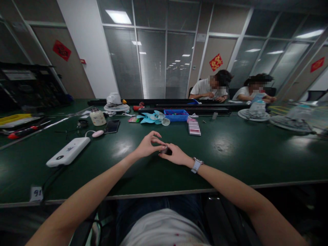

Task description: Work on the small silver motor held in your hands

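A small dark rounded piece, mostly hidden by fingers, is held between my two hands just above the green table. My left hand comes in from the left, thumb and a fingertip closed against the piece, the other fingers bent above it. From the right, my right hand, below a watch with a pale strap, grips the piece between thumb and fingers. What kind of thing it is I cannot make out.
Beyond my hands are light-blue fan blades, a blue tray and a pink-and-white packet. On the left lie a white power bank-like device, a phone and a jar. Two people sit across the table.
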`<state>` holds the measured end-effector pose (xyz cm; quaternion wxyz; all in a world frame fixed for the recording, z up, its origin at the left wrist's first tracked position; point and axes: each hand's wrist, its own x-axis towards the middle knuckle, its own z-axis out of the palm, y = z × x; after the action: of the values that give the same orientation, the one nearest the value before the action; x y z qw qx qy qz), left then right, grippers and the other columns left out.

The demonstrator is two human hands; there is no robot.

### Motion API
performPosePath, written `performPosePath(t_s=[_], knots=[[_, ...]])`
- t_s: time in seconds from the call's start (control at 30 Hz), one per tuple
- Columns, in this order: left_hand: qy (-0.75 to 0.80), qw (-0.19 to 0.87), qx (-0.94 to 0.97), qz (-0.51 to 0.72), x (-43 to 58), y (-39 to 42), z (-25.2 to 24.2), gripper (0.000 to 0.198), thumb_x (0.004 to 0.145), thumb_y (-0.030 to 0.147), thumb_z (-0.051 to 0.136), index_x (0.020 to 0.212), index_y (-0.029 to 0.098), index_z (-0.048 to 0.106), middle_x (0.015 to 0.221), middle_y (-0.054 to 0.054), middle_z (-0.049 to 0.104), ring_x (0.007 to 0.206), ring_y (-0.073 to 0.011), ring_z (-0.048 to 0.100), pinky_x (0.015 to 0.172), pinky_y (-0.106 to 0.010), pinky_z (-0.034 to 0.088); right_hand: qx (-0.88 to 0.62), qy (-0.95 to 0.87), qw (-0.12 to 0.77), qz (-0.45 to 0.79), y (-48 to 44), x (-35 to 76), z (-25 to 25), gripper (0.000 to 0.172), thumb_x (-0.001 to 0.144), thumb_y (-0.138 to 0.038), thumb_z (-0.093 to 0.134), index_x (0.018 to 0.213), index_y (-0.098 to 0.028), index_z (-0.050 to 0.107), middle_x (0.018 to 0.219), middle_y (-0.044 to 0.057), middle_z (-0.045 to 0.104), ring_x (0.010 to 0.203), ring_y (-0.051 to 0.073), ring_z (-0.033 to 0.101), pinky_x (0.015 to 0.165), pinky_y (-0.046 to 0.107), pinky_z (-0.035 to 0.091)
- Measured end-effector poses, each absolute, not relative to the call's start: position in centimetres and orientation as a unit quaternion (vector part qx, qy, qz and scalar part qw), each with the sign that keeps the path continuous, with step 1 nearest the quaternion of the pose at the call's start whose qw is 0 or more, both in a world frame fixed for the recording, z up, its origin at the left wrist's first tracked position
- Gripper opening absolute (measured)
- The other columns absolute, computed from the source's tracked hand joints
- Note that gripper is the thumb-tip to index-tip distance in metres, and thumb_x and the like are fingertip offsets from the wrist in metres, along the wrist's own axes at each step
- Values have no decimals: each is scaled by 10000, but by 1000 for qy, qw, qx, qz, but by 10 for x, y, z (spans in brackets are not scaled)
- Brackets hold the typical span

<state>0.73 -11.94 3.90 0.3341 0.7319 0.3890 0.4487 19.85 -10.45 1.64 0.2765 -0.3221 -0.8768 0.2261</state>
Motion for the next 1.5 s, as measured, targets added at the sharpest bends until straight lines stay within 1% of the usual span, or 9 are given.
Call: performPosePath(t_s=[0.37,0.67,0.8,0.87,1.0,1.1,1.2,1.37,1.5], knots=[[405,313,728,456,5,-118,37,499,661,325,828,991,198,475,803,-54,764,841,-241,729,762,-355,543,-313,-881,277,221,-101,199,13,264,843,-420,659,909,-170,607,862,40,635,786,182,574,693,289,427],[352,400,726,434,11,-122,38,445,744,264,766,1079,174,486,947,-99,758,921,-232,726,804,-348,555,-304,-879,280,237,-102,199,15,392,840,-387,668,1154,-158,618,982,86,677,856,211,610,730,313,450],[342,424,721,427,11,-121,37,454,757,284,757,1092,174,470,953,-91,758,911,-228,726,791,-346,556,-304,-881,280,232,-100,199,12,392,841,-395,667,1156,-166,620,954,70,682,827,202,611,711,303,450],[354,400,727,431,11,-121,38,459,750,300,764,1081,177,471,920,-78,759,892,-227,727,800,-354,550,-310,-879,281,228,-100,199,10,393,834,-410,674,1128,-153,627,958,77,680,835,204,608,722,309,453],[405,260,745,462,12,-124,41,485,684,326,816,1019,197,490,776,-17,739,866,-226,718,837,-357,520,-307,-879,288,224,-101,198,10,411,822,-399,691,1137,-146,618,1002,89,674,889,215,607,785,333,457],[428,186,745,476,15,-127,42,461,666,334,826,961,212,494,719,22,716,785,-206,714,809,-339,511,-303,-879,288,230,-103,197,12,382,824,-371,693,1128,-151,621,992,85,675,878,210,609,778,327,459],[433,170,744,479,17,-128,42,433,672,339,818,925,219,488,697,37,715,729,-195,713,772,-323,514,-299,-879,290,234,-104,197,14,351,825,-346,694,1107,-149,628,965,79,678,854,205,613,756,318,460],[426,216,744,467,19,-129,43,372,706,334,783,905,219,489,717,14,742,743,-211,730,750,-326,535,-294,-878,296,235,-103,197,14,358,822,-346,695,1126,-167,632,995,75,683,874,207,619,781,331,468],[419,176,699,552,18,-129,52,335,734,317,755,882,219,471,787,-15,757,814,-222,740,800,-341,536,-312,-871,287,249,-103,198,15,342,824,-364,693,1101,-169,651,1012,83,685,911,217,626,824,354,475]])
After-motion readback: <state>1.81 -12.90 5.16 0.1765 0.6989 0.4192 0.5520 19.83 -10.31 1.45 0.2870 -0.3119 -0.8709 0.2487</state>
